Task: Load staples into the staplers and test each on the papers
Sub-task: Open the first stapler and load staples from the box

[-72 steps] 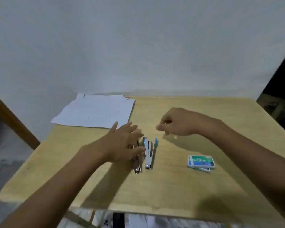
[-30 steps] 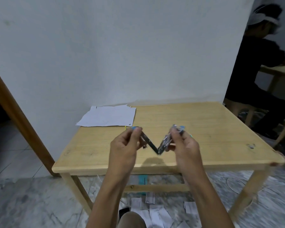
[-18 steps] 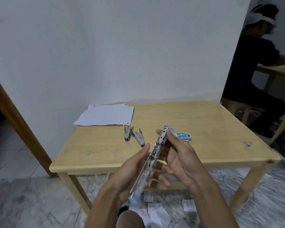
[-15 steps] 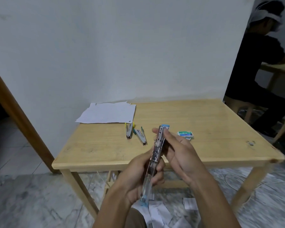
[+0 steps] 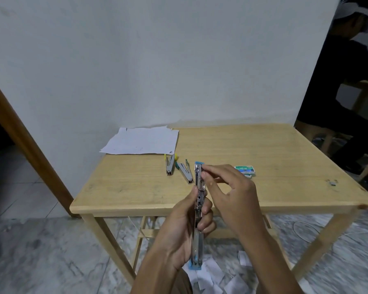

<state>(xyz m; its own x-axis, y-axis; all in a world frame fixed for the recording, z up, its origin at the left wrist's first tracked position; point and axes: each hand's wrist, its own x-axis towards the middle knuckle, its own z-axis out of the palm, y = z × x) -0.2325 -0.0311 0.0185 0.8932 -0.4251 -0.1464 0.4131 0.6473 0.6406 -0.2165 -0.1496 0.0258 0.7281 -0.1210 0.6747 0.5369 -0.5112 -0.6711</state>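
Nearest, the left hand point(image 5: 184, 227) wraps around the middle of a blue stapler point(image 5: 198, 240), thumb on one side and curled fingers on the other. The stapler is swung open into one long strip that runs from 6 o'clock near the wearer's lap to 12 o'clock over the near edge of the table point(image 5: 263, 149). The right hand point(image 5: 232, 193) comes in from 3 o'clock. Its thumb and forefinger are pinched together against the metal rail at the stapler's far end, and the other fingers are curled. Whether anything small lies between the fingertips cannot be told. Below the hands, paper scraps point(image 5: 208, 270) lie on the marble floor point(image 5: 40, 251).

Take the tabletop as a clock face with 6 nearest the wearer. A green stapler point(image 5: 185, 176) and a yellow stapler point(image 5: 170, 166) lie open side by side toward 9 o'clock of centre. A box of staples point(image 5: 245, 169) sits near the centre, just beyond the right hand. A small grey piece point(image 5: 331, 182) lies at 4 o'clock by the edge. The papers point(image 5: 140, 141) are stacked at 11 o'clock, overhanging the far left corner.

Beyond are the wall point(image 5: 157, 60), a wooden door frame point(image 5: 26, 145) at 9 o'clock and a seated person point(image 5: 338, 81) at 2 o'clock.
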